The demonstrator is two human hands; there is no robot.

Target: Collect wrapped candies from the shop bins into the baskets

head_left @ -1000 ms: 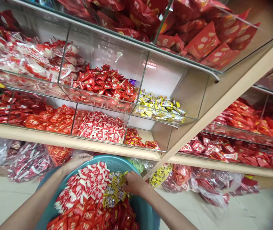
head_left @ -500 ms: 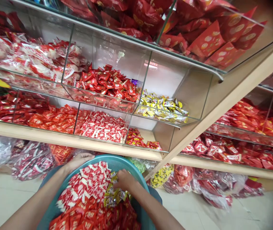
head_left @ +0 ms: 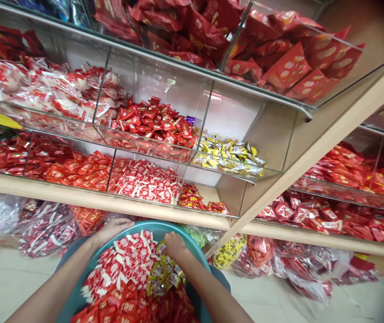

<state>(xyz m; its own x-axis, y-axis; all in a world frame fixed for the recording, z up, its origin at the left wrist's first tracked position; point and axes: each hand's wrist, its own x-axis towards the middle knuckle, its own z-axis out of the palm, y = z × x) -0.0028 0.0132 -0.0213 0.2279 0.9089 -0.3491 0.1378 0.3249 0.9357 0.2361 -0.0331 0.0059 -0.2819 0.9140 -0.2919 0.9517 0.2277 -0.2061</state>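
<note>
A teal plastic basket (head_left: 192,242) sits low in the middle, filled with wrapped sweets. My left hand (head_left: 112,229) grips its far left rim. My right hand (head_left: 175,246) is curled down into the basket's pile of yellow sweets (head_left: 165,276), fingers hidden among them. Red-and-white sweets (head_left: 124,264) lie beside them, and plain red sweets (head_left: 138,307) fill the near part of the basket.
Glass-fronted shelf bins stand ahead: red sweets (head_left: 156,121), yellow sweets (head_left: 228,154), red-and-white sweets (head_left: 144,184). A wooden shelf edge (head_left: 111,202) runs just above the basket. Clear bags of sweets (head_left: 43,226) lie on the floor below, with more bags (head_left: 289,260) to the right.
My right hand has moved left and further into the basket over the yellow sweets. The view has dropped a little. My left hand stays on the rim.
</note>
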